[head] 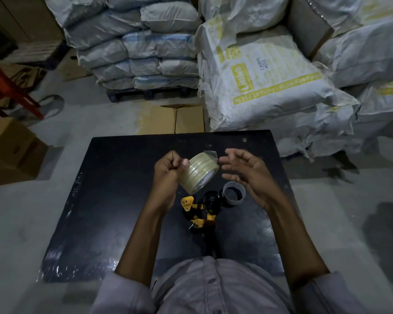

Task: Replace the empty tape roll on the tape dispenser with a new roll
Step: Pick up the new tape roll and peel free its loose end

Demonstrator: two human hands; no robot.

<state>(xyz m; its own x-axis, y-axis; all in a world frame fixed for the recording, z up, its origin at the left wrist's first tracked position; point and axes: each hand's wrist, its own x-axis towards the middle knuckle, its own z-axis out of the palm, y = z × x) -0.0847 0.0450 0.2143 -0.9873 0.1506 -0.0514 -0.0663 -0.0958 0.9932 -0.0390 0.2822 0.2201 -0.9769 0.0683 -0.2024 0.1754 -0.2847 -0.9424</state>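
Holding the new tape roll (pixel 199 172) up over the middle of the black table (pixel 104 200), the left hand (pixel 168 173) had fingers curled shut around the roll's left side, thumb tip pressed on its face. Roll was clear tape, tilted, with a loose flap of tape (pixel 210 153) sticking up from its top edge. Right hand (pixel 243 175) sat just right of the roll, palm facing it, fingers spread and slightly curled, not touching anything.

Below the roll, on the table: tape dispenser (pixel 200 211), yellow and black, lying flat, black hub (pixel 210 201) bare. Empty tape core (pixel 234 196), grey, stood on end just right of the hub, near the right wrist; couldn't tell if core and hub touched.

Forearms came in from the near edge, grey sleeves (pixel 123 293) pushed up.

Beyond the table: flat cardboard (pixel 168 120) on the concrete floor, stacked white sacks (pixel 259 82) behind and to the right, a cardboard box (pixel 7 150) at left, an orange frame (pixel 7 91) at far left.
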